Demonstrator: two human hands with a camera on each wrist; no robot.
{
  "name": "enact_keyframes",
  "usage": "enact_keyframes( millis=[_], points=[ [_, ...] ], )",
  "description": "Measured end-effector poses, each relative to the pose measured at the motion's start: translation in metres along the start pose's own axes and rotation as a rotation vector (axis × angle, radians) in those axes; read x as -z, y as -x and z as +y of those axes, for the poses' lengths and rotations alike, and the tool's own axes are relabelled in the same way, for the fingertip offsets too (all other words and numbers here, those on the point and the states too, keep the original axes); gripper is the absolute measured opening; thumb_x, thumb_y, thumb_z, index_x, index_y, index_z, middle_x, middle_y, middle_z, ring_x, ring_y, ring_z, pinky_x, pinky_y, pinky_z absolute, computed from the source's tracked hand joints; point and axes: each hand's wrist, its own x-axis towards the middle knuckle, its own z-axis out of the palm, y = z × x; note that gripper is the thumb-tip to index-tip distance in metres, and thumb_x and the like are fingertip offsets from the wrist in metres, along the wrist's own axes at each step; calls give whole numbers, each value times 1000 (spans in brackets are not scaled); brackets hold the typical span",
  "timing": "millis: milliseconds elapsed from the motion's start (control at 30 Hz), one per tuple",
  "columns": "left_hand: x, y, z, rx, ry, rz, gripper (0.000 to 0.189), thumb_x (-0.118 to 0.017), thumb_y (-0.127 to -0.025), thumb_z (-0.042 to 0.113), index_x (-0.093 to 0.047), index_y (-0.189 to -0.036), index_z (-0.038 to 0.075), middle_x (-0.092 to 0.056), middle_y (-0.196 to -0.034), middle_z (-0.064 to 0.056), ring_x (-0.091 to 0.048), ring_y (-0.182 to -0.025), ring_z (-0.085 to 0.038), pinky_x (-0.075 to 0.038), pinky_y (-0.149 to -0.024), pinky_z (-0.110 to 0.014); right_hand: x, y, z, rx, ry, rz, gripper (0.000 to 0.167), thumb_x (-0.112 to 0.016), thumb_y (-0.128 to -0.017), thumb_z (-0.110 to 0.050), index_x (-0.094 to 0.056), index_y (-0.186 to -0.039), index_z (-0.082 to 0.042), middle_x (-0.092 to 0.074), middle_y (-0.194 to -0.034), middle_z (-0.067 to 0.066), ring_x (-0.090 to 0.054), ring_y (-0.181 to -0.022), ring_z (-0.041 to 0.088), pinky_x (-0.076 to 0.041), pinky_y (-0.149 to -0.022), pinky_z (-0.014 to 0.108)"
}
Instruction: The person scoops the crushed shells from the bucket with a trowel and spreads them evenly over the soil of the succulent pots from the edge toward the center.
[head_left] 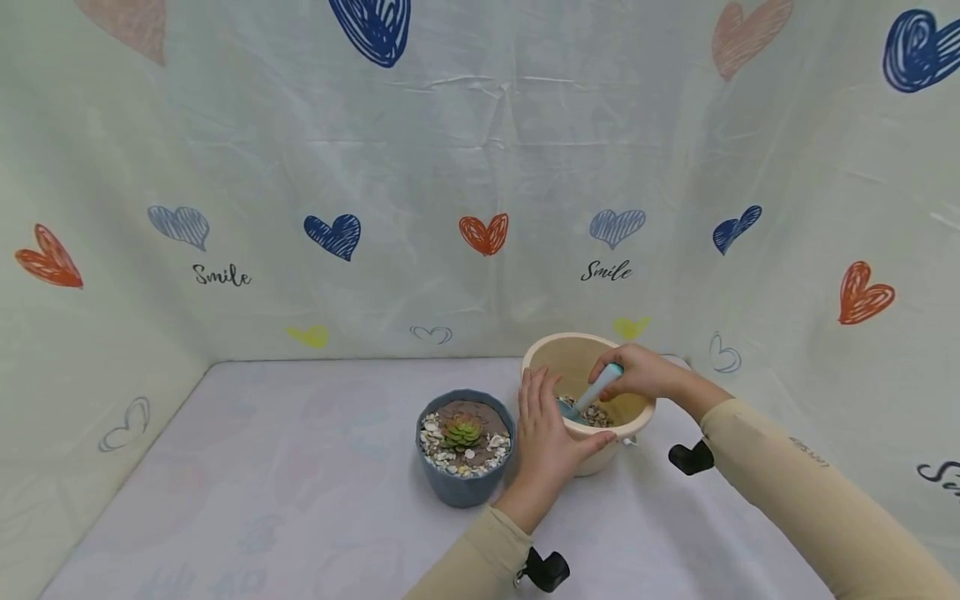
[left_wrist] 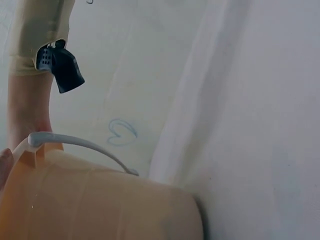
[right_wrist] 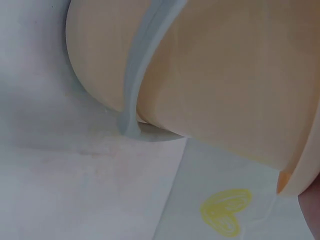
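A cream plastic bucket point(head_left: 592, 454) stands at the right of the table, with multicoloured pebbles point(head_left: 597, 415) at its bottom. My right hand point(head_left: 637, 371) reaches over the bucket's rim and grips the light blue handle of a small trowel point(head_left: 596, 390). The trowel slants down, its blade among the pebbles and partly hidden by the front rim. My left hand point(head_left: 551, 433) rests against the bucket's near left rim, fingers straight and spread, thumb stretched along the front. In the left wrist view, the bucket's grey carrying handle point(left_wrist: 90, 145) hangs along its side.
Just left of my left hand sits a blue-grey pot point(head_left: 461, 490) holding a green succulent point(head_left: 462, 432) ringed with pale stones. A white cloth printed with hearts point(head_left: 483, 235) hangs behind the table point(head_left: 300, 467). Black wrist cameras point(head_left: 546, 570) are worn under both sleeves.
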Motion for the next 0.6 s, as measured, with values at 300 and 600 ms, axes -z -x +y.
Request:
enact_keyframes(
  millis=[300,600],
  points=[
    [-7,6,4,213,262,35,130,-93,-58,47,-17,-153,2,-3,-160,-17,-22,-141,-41,-36,-103,-57,0,-1,-3,-102,-58,-4,18,-81,-77,-7,-71,-92,-7,-65,-92,9,-62,-76,22,-57,-72,43],
    [-8,8,5,284,352,22,133,-92,-59,47,-10,-156,9,3,-162,-8,-22,-141,-38,-35,-104,-56,2,2,-2,-107,-109,25,20,-80,-78,-10,-70,-95,-5,-65,-94,10,-63,-75,20,-58,-71,42]
  ],
)
